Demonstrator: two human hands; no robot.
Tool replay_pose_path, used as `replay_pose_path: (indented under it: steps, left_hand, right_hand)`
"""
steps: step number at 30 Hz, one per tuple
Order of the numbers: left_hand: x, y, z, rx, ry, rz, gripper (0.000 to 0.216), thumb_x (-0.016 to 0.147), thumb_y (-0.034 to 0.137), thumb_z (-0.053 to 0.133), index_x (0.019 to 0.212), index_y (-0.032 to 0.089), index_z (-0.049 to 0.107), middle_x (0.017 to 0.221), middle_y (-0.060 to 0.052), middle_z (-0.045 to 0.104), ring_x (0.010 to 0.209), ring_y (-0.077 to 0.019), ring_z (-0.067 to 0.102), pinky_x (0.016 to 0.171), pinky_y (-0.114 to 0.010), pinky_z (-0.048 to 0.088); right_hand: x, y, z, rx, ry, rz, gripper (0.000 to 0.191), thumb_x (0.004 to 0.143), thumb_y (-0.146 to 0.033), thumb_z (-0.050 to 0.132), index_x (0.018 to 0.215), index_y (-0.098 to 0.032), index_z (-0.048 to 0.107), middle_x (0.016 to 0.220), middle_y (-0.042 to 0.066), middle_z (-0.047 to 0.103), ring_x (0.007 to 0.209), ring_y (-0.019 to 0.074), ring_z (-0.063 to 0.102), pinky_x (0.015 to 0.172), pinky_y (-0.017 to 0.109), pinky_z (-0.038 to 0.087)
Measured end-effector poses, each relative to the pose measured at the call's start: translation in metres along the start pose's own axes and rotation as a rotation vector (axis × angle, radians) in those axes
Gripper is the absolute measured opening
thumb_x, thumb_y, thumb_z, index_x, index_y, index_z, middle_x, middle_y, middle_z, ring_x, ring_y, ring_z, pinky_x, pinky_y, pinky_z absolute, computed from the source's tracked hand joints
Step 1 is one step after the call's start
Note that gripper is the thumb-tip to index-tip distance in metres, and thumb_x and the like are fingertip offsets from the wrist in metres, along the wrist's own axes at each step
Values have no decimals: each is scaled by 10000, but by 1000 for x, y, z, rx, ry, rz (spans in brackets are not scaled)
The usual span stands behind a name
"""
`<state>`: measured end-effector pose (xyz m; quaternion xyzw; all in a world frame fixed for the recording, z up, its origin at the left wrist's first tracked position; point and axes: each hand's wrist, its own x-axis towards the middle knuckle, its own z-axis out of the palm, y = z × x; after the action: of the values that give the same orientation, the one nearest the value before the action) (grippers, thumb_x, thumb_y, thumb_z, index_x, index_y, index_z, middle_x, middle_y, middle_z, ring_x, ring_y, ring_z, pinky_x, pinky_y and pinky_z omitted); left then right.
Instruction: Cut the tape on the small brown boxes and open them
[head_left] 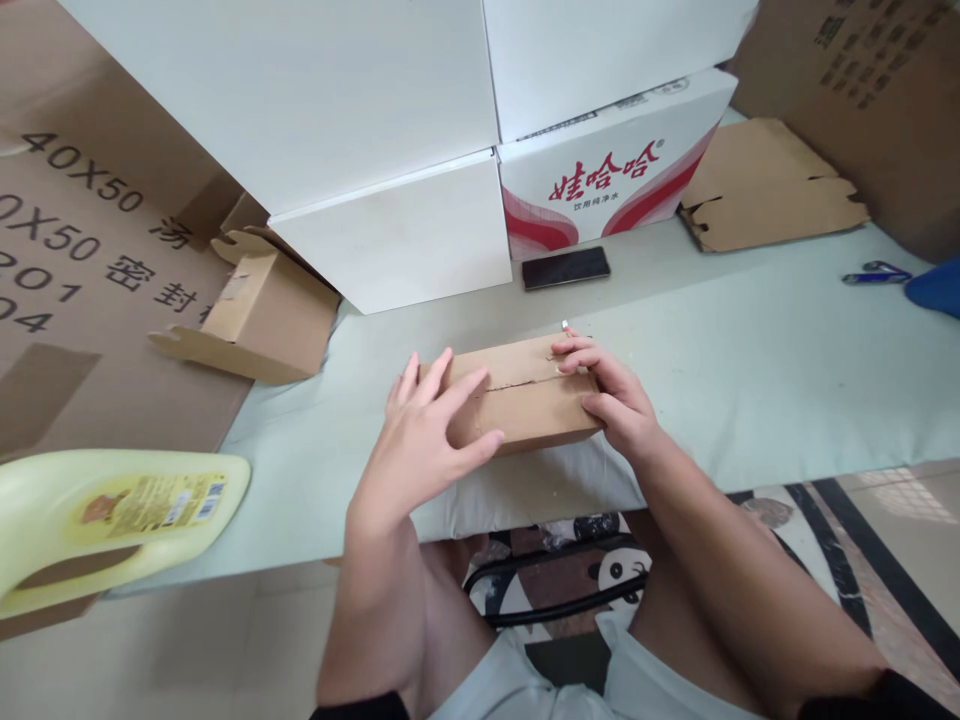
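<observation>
A small closed brown cardboard box (pixel 525 395) lies on the pale green mat (pixel 750 370), close to its near edge. My left hand (pixel 427 435) rests on the box's left end, fingers spread flat over the top and thumb against the front face. My right hand (pixel 611 395) presses on the right end, fingers curled over the top seam and the corner. The seam where the flaps meet runs along the top of the box between both hands.
Large white boxes (pixel 390 150) are stacked behind, one with red print (pixel 607 175). A black phone (pixel 566 267) lies before them. Open cardboard boxes sit at left (pixel 262 310) and back right (pixel 765 185). A yellow jug (pixel 112 520) lies near left. Blue-handled scissors (pixel 874 273) lie far right.
</observation>
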<state>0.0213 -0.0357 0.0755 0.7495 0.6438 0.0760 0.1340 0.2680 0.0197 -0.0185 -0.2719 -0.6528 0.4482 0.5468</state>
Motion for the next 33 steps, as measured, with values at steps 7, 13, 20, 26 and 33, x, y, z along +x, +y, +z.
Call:
replay_pose_path:
  steps: [7,13,20,26,33]
  left_hand:
    - [5,14,7,203,-82,-15,1027,698,635,857,1593,399,412,1752,-97,209,1570,-571,145,1130,-766,387]
    - [7,11,5,160,-61,-22,942,724,584,859,1560,435,451,1729,-52,283,1559,-492,230,1102,-695,480]
    - [8,-33,-5,-174,53,-53,1011,684,645,848,1569,356,456,1710,-88,320,1568,-452,257,1235,-684,299]
    - [11,-81,8,-960,430,-199,1031,551,739,875,1420,253,605,1493,-129,604,1430,-437,504,1178,-561,451]
    - [24,-87,27,-1464,495,-329,680,824,812,584,1272,306,655,1431,-45,671,1425,-349,545,1017,-446,606]
  right_hand:
    - [0,-2,-1,-72,-39,46,317,707,-185,528,939,-287,717,1301,32,644,1511,348,377,1293,582,223]
    - [-4,8,5,-47,79,6,337,909,-429,542,1208,-321,656,1485,37,577,1488,339,423,1249,566,296]
    - [-9,23,11,-34,133,90,489,971,-645,438,1368,-378,537,1609,33,446,1504,314,415,1163,524,406]
    - [-9,19,14,-62,145,153,444,983,-592,477,1360,-363,519,1595,58,464,1481,295,448,1150,514,426]
    - [-6,15,15,-54,102,213,499,963,-626,516,1367,-333,509,1572,101,510,1473,301,478,1152,534,438]
